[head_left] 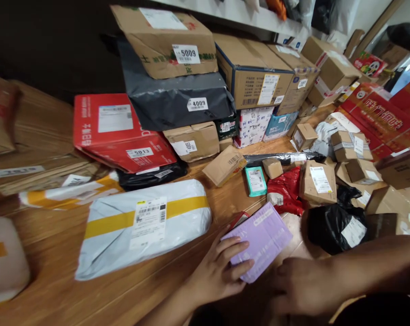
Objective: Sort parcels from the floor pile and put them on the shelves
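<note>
The flat lilac cardboard box [261, 237] lies on the wooden floor [123, 290] in front of you, just right of the large white plastic mailer with yellow bands [142, 224]. Your left hand [220, 271] grips its near left corner, fingers spread over the top. Your right hand [298, 285] rests loosely curled just beside the box's near right edge; you cannot tell whether it touches. Behind sit a red crumpled bag [288, 190], a small teal packet [255, 180] and a black plastic bag [334, 226].

flat lilac parcel [262, 237], lying tilted on wood floor w/ near corner under left-hand fingers, label side up.
</note>
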Demonstrator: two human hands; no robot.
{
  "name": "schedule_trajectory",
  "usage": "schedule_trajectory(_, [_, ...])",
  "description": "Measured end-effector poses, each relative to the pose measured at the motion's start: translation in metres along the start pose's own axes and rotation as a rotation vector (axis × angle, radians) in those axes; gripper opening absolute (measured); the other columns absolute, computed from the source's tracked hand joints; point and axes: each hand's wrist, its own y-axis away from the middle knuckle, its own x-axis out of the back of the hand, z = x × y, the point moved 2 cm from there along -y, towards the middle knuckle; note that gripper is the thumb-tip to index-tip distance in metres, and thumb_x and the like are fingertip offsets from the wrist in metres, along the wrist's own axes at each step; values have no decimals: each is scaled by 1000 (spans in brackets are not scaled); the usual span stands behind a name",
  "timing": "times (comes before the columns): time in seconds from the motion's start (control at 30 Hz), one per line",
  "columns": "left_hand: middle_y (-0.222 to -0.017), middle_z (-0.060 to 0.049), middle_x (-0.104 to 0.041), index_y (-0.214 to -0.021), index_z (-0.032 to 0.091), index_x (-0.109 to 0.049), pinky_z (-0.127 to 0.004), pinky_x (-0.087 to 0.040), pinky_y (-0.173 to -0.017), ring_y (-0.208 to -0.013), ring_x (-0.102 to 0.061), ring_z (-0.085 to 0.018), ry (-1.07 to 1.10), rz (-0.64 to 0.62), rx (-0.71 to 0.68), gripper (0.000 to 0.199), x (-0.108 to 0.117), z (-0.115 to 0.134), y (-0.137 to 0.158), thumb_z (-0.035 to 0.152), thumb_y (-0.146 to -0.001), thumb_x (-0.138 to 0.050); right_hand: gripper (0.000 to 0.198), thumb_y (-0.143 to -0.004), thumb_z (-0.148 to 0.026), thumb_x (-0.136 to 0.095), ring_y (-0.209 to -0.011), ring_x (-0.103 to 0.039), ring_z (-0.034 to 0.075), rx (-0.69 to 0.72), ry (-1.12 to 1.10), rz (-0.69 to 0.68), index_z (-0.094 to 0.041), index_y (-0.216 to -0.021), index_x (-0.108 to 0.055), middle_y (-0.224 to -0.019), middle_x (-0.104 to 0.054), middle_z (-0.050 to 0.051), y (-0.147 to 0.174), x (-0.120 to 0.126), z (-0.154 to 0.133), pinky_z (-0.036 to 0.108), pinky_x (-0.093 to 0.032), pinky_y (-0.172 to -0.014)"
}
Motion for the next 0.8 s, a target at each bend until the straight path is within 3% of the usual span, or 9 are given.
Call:
schedule_trajectory(0.07, [-118,-8,-65,-121,27,-58,-60,-44,-115,-117,-60,-29,51,-3,-4,53,0,-2,-2,30,-70,-71,59,-75,-32,-81,-87,-67,26,-29,-95,49,-13,-127,-63,-101,-73,13,25,66,-12,34,-52,-70])
schedule_trajectory(0.13, [-118,-10,-66,-126,25,-57,-64,-41,-117,-117,-61,-31,103,-21,-8,57,-3,-6,-1,35,-71,-70,72,-70,-37,-84,-91,-66,26,-103,-232,198,-13,-134,-61,-108,-73,12,43,123,-13,34,-52,-77])
schedule_trajectory(0.23, [-126,-16,-63,-150,21,-42,-62,-50,-110,-121,-62,-35,171,15,64,90,-11,-11,9,46,-70,-76,68,-73,-39,-80,-101,-66,25,-106,-410,292,-13,-134,-65,-121,-72,12,42,161,10,33,-52,-90])
schedule_trajectory(0.33, [-148,-29,-46,-165,12,-12,-60,-57,-102,-132,-55,-47,184,160,292,160,-12,-9,17,67,-39,-93,69,-74,-40,-80,-109,-67,26,-139,-612,195,-11,-134,-67,-128,-71,12,13,149,53,31,-52,-94])
schedule_trajectory(0.4, [-161,-27,-31,-167,19,-10,-65,-52,-107,-141,-45,-53,139,240,297,175,-6,2,11,70,-22,-94,71,-72,-42,-82,-106,-69,25,-176,-743,162,-10,-133,-69,-123,-74,11,-8,134,74,29,-54,-89])
schedule_trajectory(0.53, [-170,-4,-21,-153,45,-36,-66,-46,-116,-152,-34,-39,34,282,122,116,14,25,-22,34,-53,-94,59,-75,-45,-83,-99,-70,23,-142,-787,267,-12,-124,-75,-113,-77,8,-26,119,82,29,-54,-86])
schedule_trajectory(0.63, [-163,-7,-32,-129,37,-51,-65,-48,-113,-151,-36,-38,58,310,210,78,20,27,-37,19,-61,-87,54,-90,-60,-68,-95,-70,22,-112,-735,492,-11,-111,-79,-104,-78,10,-22,113,79,32,-53,-85])
schedule_trajectory(0.7, [-156,-11,-37,-122,33,-50,-72,-46,-113,-152,-32,-44,117,296,213,70,17,25,-41,24,-63,-88,69,-95,-73,-50,-93,-69,23,-98,-778,701,-12,-103,-80,-101,-78,11,-19,103,81,35,-53,-86])
schedule_trajectory(0.8, [-139,-14,-46,-130,28,-46,-75,-43,-114,-151,-33,-48,174,321,193,75,12,24,-41,26,-67,-87,81,-94,-84,-34,-99,-67,25,-125,-966,1056,-17,-99,-79,-102,-76,10,-19,74,92,39,-51,-96])
